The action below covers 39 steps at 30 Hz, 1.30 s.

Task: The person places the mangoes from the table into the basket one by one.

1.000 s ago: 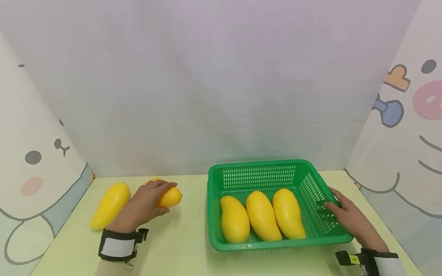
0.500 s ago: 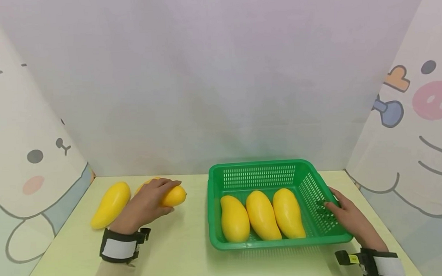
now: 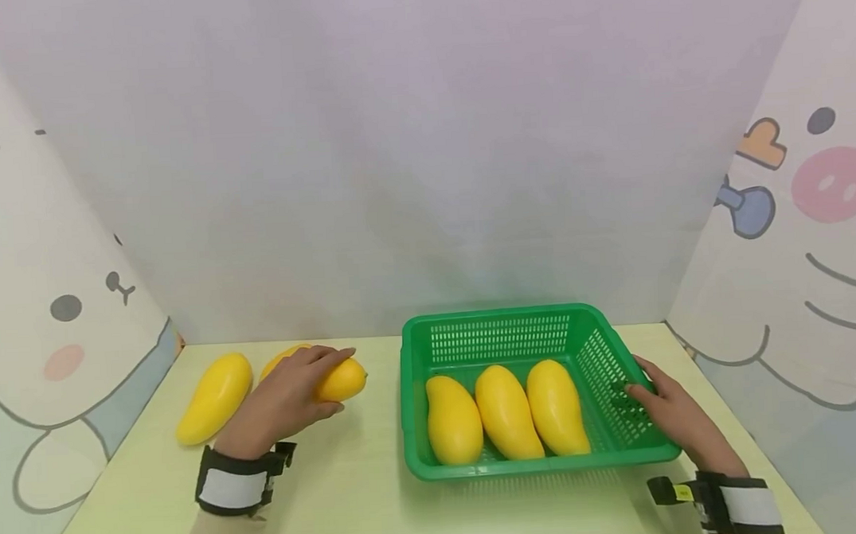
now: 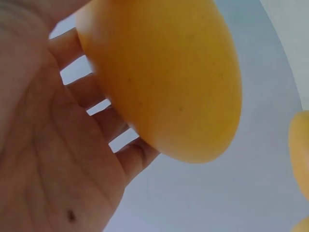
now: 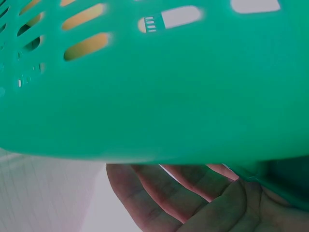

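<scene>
**Slowly, the held mango moves toward the basket**

Now your left hand has its fingers curled over a yellow mango, and the left wrist view shows the same: the fruit lies against your palm with the fingers wrapped behind it. Compared with one second ago, the hand and this mango are a little more to the right and a little raised, so I judge that the lift has only begun and most of the way is left. The mango is on the left half of the table, not far from the left wall of the green basket but apart from it.

A second mango lies just beside your left hand, on its outer side, and it has not moved.

Your right hand grips the right rim of the basket, thumb inside the wall and fingers under the edge, as before. It seems to hold the basket steady. Inside it, three mangoes lie side by side, touching, with free floor toward the right wall.
</scene>
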Each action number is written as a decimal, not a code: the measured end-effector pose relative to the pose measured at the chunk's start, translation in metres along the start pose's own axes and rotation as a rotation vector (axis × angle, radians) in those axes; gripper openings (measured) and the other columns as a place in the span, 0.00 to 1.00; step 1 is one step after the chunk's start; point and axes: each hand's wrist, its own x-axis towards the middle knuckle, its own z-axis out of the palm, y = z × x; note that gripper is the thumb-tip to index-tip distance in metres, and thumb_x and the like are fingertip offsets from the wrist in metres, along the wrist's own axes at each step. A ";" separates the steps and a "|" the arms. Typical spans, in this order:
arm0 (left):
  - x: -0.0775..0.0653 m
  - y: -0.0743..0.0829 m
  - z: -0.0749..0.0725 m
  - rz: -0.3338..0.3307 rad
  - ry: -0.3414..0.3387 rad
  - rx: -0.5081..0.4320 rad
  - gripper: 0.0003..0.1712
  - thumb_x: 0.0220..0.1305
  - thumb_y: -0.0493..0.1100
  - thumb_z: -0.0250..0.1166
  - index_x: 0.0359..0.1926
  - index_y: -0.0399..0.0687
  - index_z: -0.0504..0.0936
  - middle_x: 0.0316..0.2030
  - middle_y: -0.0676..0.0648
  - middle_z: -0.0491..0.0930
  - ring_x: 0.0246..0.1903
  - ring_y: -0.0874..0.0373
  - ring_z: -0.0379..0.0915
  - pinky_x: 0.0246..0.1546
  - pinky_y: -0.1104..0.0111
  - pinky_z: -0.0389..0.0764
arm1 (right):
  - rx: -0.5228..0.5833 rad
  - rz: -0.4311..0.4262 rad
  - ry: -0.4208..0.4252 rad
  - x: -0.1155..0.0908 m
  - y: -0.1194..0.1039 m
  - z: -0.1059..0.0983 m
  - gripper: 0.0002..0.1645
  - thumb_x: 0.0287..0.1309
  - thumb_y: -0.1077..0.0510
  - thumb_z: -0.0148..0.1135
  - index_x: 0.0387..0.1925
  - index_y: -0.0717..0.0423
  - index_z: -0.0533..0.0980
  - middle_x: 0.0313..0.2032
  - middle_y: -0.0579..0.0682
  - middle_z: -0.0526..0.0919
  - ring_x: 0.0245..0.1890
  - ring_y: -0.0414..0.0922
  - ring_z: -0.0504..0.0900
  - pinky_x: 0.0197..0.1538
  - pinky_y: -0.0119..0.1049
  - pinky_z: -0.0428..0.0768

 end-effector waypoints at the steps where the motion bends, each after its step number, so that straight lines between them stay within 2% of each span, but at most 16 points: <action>1: 0.000 0.001 -0.001 0.001 0.003 -0.001 0.43 0.46 0.52 0.73 0.65 0.56 0.66 0.53 0.50 0.73 0.49 0.52 0.68 0.49 0.56 0.70 | -0.002 0.000 0.000 0.000 -0.001 0.000 0.40 0.70 0.46 0.41 0.72 0.57 0.39 0.56 0.73 0.63 0.37 0.50 0.77 0.33 0.42 0.77; 11: 0.001 0.012 -0.007 -0.010 -0.011 0.006 0.45 0.47 0.54 0.71 0.67 0.54 0.64 0.52 0.48 0.73 0.46 0.52 0.69 0.48 0.59 0.72 | -0.002 0.022 -0.010 -0.002 -0.003 -0.001 0.41 0.70 0.43 0.42 0.72 0.56 0.38 0.57 0.71 0.62 0.37 0.50 0.76 0.34 0.42 0.76; 21: 0.006 0.021 -0.008 -0.031 -0.024 -0.008 0.45 0.47 0.54 0.71 0.67 0.56 0.64 0.53 0.49 0.73 0.45 0.53 0.69 0.46 0.60 0.73 | -0.008 0.083 -0.034 0.002 0.001 -0.001 0.44 0.68 0.39 0.41 0.73 0.52 0.36 0.58 0.70 0.61 0.36 0.49 0.76 0.34 0.42 0.76; 27: 0.012 0.025 -0.008 0.008 -0.012 -0.035 0.44 0.48 0.53 0.70 0.66 0.57 0.65 0.52 0.51 0.73 0.45 0.56 0.68 0.46 0.62 0.72 | 0.001 0.050 -0.022 -0.001 0.002 -0.005 0.42 0.69 0.43 0.42 0.72 0.55 0.37 0.57 0.72 0.63 0.36 0.49 0.77 0.34 0.43 0.76; 33: 0.018 0.029 -0.010 0.025 0.003 -0.019 0.43 0.47 0.53 0.71 0.66 0.58 0.66 0.51 0.53 0.73 0.44 0.58 0.68 0.45 0.64 0.72 | 0.021 0.042 -0.027 0.000 0.001 -0.005 0.42 0.70 0.44 0.42 0.72 0.57 0.37 0.57 0.73 0.62 0.36 0.49 0.77 0.34 0.43 0.77; 39: 0.026 0.037 -0.010 0.057 -0.029 -0.035 0.42 0.48 0.55 0.70 0.65 0.59 0.66 0.51 0.54 0.73 0.45 0.58 0.67 0.44 0.64 0.72 | 0.032 0.044 -0.027 0.002 0.000 -0.002 0.42 0.70 0.45 0.43 0.72 0.57 0.37 0.56 0.73 0.63 0.36 0.49 0.77 0.34 0.43 0.77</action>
